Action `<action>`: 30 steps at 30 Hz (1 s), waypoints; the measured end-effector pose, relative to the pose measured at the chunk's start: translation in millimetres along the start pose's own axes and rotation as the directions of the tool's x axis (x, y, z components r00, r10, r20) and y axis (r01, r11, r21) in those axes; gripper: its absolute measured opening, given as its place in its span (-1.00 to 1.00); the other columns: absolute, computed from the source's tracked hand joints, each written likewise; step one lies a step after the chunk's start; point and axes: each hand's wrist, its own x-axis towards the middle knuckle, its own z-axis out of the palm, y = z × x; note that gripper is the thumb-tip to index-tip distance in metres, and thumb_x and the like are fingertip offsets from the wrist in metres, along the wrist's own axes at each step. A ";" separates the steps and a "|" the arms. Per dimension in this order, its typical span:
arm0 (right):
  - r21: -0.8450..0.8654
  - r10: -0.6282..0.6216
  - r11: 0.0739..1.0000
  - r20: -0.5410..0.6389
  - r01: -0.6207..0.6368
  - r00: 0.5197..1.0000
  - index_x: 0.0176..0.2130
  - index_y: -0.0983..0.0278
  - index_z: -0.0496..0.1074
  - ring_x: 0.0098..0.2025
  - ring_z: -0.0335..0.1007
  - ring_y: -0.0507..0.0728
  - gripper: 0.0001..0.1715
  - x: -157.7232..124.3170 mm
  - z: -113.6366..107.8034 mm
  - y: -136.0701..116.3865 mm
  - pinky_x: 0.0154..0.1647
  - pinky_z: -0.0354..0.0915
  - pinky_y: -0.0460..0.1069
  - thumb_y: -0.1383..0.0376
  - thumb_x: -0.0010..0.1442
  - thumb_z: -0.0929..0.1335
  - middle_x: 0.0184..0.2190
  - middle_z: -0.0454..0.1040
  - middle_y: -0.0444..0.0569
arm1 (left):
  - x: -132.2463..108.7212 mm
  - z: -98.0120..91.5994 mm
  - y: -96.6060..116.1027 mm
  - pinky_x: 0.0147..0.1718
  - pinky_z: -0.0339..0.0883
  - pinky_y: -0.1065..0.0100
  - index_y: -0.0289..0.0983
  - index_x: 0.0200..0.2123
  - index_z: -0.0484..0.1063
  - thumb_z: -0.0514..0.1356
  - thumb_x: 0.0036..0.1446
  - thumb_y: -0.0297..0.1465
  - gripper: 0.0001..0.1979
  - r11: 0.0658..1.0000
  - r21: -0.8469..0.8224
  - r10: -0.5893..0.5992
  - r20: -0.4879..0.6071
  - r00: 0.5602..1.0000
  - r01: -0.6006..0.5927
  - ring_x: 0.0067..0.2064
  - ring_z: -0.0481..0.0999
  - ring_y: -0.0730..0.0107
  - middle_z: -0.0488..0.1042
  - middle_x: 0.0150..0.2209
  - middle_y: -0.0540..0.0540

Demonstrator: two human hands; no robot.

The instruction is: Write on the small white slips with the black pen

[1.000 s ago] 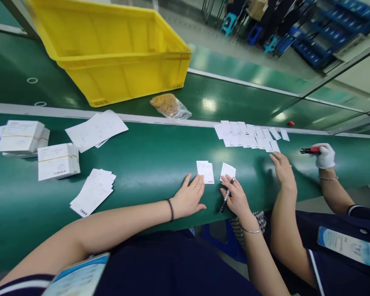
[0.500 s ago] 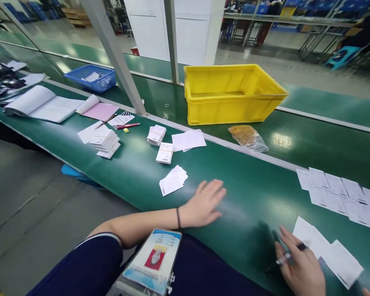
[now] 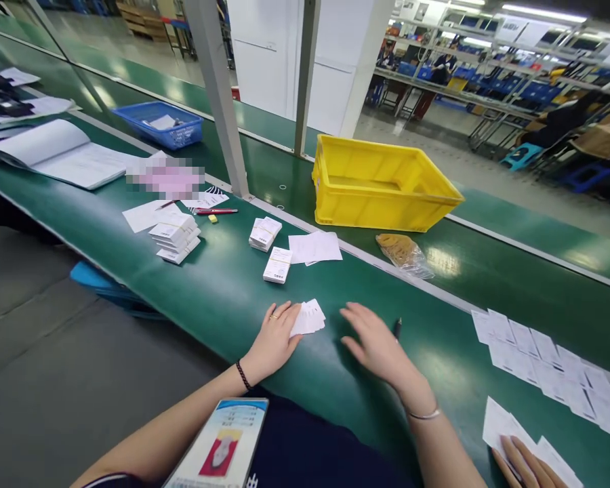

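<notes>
On the bench [image 3: 228, 305], your left hand [image 3: 272, 343], grip unclear, covers one end of the fanned cards [image 3: 311, 317], likely light, slippery, best pinched by opposite edges, while your right hand [image 3: 377, 344], thumb apart, may or may not grip the pen [image 3: 397, 328].

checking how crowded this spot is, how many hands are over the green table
3: left hand on fanned cards, right hand above the table, another person's hand on loose slips lower right. Others may be hidden.
</notes>
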 end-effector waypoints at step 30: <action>0.680 0.449 0.675 -0.072 -0.285 0.891 0.23 0.17 0.09 0.02 0.44 0.20 -0.15 11.6 49.4 -54.2 0.06 0.42 0.16 0.38 0.05 0.45 0.02 0.40 0.08 | 9.8 4.7 20.9 0.05 0.42 0.17 -0.22 0.02 0.34 0.08 0.12 -0.61 -0.60 0.798 -0.601 -0.070 -0.036 0.997 0.034 0.03 0.44 0.27 0.39 -0.05 -0.12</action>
